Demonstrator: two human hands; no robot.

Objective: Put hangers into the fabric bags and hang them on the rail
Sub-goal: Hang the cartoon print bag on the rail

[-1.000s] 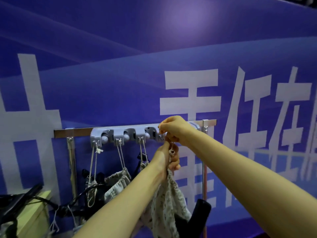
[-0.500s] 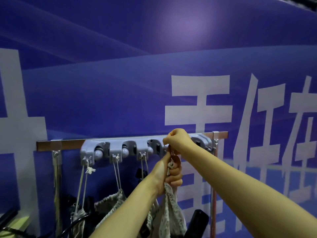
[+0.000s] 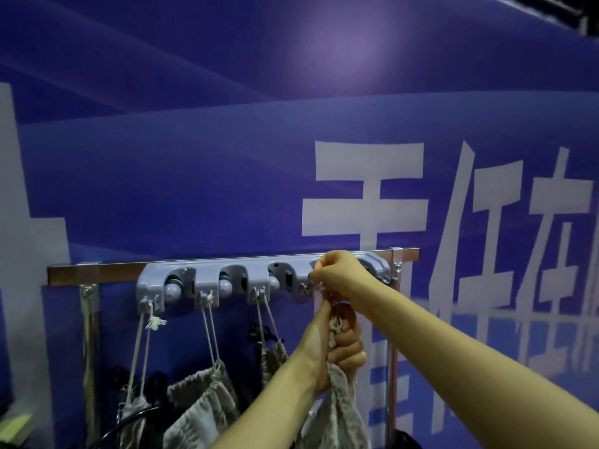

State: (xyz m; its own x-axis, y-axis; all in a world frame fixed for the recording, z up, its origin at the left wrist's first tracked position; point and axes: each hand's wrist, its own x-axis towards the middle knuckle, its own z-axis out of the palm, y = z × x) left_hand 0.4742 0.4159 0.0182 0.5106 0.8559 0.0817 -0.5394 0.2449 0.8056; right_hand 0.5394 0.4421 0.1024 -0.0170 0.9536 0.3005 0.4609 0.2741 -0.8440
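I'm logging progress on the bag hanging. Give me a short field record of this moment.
rail: brown bar carrying a grey hook rack
bags hung: three hanging bags on cords from the rack's hooks
left hand: left hand grips the neck of a fourth bag
right hand: right hand closed at the rack, apparently on that bag's cord
hangers: cannot tell

Grey hook rack (image 3: 207, 280); beige patterned fabric bags (image 3: 207, 403); blue banner (image 3: 194, 157), white characters.

Rail (image 3: 97, 276): far, across the wall (image 3: 227, 157).
Hook rack (image 3: 207, 280): on the rail.
Three bags (image 3: 201, 403): hanging left of my hands.
My right hand (image 3: 340, 270): at the rack's right.
My left hand (image 3: 337, 348): below it, gripping the fourth bag (image 3: 340, 413).
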